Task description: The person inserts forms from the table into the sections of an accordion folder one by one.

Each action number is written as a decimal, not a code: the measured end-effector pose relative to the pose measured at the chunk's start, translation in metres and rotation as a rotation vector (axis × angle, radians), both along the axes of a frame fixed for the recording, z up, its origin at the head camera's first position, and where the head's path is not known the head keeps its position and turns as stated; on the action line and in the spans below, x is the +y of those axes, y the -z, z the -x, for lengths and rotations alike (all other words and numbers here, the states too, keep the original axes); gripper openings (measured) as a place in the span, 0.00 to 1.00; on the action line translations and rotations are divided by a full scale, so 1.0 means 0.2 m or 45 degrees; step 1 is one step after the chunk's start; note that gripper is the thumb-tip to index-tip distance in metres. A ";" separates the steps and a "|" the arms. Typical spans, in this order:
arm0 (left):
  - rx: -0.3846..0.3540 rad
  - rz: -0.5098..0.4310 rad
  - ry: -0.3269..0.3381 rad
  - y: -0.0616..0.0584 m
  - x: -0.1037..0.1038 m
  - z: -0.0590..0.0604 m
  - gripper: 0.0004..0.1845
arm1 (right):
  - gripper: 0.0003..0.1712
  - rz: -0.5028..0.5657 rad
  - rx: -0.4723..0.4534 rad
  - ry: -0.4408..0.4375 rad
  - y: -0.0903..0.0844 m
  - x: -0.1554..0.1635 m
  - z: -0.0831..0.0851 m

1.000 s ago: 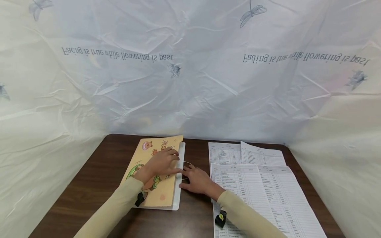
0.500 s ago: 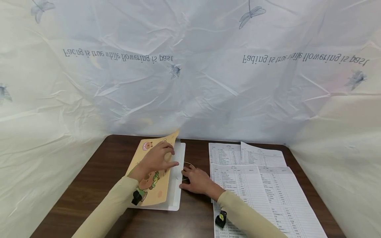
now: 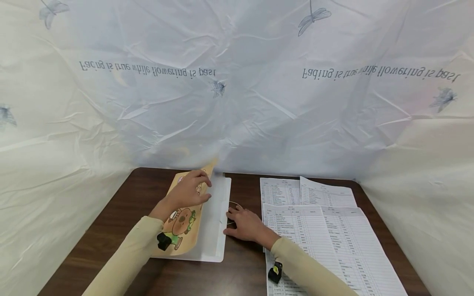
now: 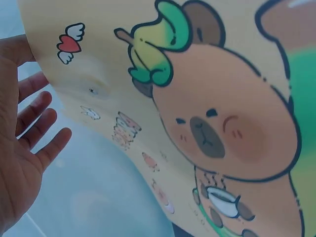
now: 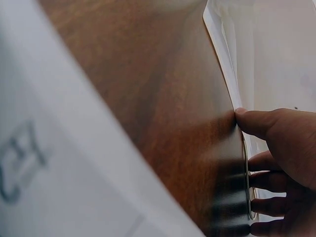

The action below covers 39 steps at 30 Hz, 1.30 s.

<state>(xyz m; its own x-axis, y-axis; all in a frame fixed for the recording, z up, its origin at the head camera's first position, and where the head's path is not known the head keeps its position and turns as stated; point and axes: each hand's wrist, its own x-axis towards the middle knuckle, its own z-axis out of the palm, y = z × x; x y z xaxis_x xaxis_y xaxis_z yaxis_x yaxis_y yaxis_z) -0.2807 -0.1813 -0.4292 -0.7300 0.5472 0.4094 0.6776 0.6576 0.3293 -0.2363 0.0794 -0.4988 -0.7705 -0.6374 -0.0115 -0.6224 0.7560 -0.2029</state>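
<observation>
A dark wooden worktop (image 3: 122, 230), walled in by a crumpled white sheet (image 3: 237, 90) printed with dragonflies, carries a folder on its left half and printed sheets (image 3: 318, 230) fanned over its right. The folder (image 3: 212, 230) lies toward the worktop's back-left, its orange cartoon cover (image 3: 181, 224) raised at the opening edge and bowed upward, baring the pale clear inner pocket. The left hand (image 3: 187, 192) pinches that cover near its top corner, fingers curled over the edge; the wrist view shows the cover (image 4: 197, 108) arched with the fingers (image 4: 37, 123) spread beneath it. The right hand (image 3: 247, 224) lies flat on the worktop between folder and sheets, fingers straight, thumb tip (image 5: 247, 118) touching the folder's white edge, beside a thin wire ring (image 3: 237, 204). Judged from this, the folder is part open; the sheets lie outside it, none yet inside.
</observation>
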 end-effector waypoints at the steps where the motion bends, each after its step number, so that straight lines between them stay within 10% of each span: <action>1: -0.001 0.006 0.001 0.00 -0.01 0.00 0.11 | 0.37 -0.001 0.000 0.001 0.00 0.00 0.00; 29: -0.246 0.031 0.007 -0.12 -0.23 -0.01 0.19 | 0.37 0.022 -0.035 0.017 0.00 0.01 -0.02; 39: -0.167 0.014 -0.024 -0.11 -0.29 -0.01 0.08 | 0.37 0.035 -0.034 0.015 -0.01 0.00 -0.02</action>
<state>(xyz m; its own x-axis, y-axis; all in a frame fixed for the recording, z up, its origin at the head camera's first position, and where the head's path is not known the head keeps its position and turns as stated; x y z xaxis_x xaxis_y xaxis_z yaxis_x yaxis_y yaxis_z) -0.2783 -0.2400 -0.4063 -0.7873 0.5367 0.3036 0.6164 0.6741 0.4069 -0.2323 0.0799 -0.4968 -0.7778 -0.6283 -0.0146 -0.6073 0.7574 -0.2399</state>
